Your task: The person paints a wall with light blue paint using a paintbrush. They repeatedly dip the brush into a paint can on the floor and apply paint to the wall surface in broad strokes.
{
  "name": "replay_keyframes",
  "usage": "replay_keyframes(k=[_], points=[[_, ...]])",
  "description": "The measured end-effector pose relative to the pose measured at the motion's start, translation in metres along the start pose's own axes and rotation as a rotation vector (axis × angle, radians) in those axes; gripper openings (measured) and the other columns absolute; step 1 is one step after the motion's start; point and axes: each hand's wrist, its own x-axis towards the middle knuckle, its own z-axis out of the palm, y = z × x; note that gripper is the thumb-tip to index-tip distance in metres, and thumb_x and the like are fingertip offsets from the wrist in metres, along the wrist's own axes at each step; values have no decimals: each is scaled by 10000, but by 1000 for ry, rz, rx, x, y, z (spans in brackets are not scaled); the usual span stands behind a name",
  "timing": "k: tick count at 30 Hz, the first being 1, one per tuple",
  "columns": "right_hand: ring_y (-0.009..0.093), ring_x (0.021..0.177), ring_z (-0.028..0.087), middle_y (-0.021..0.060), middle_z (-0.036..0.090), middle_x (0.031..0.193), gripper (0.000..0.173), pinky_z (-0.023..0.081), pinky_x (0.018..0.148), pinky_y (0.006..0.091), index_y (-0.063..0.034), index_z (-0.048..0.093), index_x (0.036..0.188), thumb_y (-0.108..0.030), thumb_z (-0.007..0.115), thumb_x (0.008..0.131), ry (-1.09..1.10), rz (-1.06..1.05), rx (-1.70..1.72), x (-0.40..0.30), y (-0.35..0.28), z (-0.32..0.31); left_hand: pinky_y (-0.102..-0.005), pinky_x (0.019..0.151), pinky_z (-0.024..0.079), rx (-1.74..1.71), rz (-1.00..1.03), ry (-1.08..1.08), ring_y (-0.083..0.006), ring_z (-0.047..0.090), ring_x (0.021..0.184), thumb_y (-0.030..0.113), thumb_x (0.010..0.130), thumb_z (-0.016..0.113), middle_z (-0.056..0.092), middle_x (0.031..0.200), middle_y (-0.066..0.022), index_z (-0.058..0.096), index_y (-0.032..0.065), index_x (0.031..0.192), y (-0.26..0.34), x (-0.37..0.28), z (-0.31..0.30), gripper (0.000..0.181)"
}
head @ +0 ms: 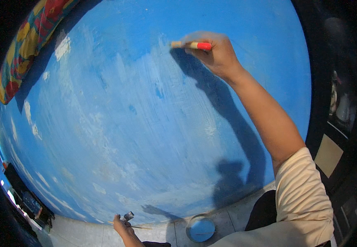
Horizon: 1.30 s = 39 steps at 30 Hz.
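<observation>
My right hand (215, 52) is closed around a paintbrush (203, 46) with a red-tipped, pale wooden handle. The brush end meets the blue-painted wall (153, 117), where streaky lighter blue and whitish paint shows; the bristles are blurred. Low at the picture's bottom, my left hand (122, 224) grips a thin wooden stick (141, 228) and a dark, paint-stained object (128, 215), perhaps another brush. To the right of that hand, a round container of light blue paint (202, 229) stands on the tiled floor, with a thin stick-like thing across it.
A colourful patterned cloth (27, 52) hangs at the upper left. Dark equipment (27, 197) stands at the lower left by the wall. Along the right side is a dark surface with a beige square (328, 156) on it. Pale floor tiles (89, 233) run below the wall.
</observation>
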Motion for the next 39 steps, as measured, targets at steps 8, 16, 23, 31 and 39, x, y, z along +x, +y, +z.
replay_keyframes(k=[8, 16, 23, 31, 39], points=[[309, 858, 615, 126, 648, 943, 236, 482, 752, 351, -74, 648, 925, -40, 612, 694, -118, -90, -94, -115, -4, 31, -254, 358, 280, -28, 39, -88, -128, 361, 387, 293, 813, 591, 457, 651, -70, 494, 35, 966, -16, 24, -21, 315], [301, 781, 619, 113, 630, 827, 147, 483, 692, 371, -68, 617, 852, -34, 591, 712, -271, -138, 113, -70, -51, 14, -248, 349, 274, 4, 50, -68, -130, 367, 384, 286, 816, 590, 447, 614, -60, 504, 38, 977, -11, 16, -25, 308], [296, 797, 627, 118, 643, 864, 169, 487, 698, 364, -87, 659, 925, -88, 573, 778, 190, -402, -65, 87, -10, 50, -246, 348, 278, 12, -2, -81, -131, 376, 383, 249, 823, 572, 467, 637, -50, 511, 47, 975, -3, -3, 17, 260], [326, 847, 604, 140, 613, 926, 255, 485, 710, 398, -107, 638, 994, -91, 587, 745, -546, -115, -52, -88, -51, 63, -242, 342, 271, -68, -12, -69, -112, 374, 390, 212, 814, 580, 438, 621, -29, 486, 80, 897, 5, -16, -5, 183], [254, 666, 625, 152, 635, 721, 93, 460, 602, 366, -65, 658, 782, -34, 627, 699, -881, 151, 158, -55, -59, 74, -208, 343, 240, -79, 2, -75, -75, 358, 417, 200, 825, 570, 446, 665, -14, 514, 78, 940, 10, -25, 1, 176]])
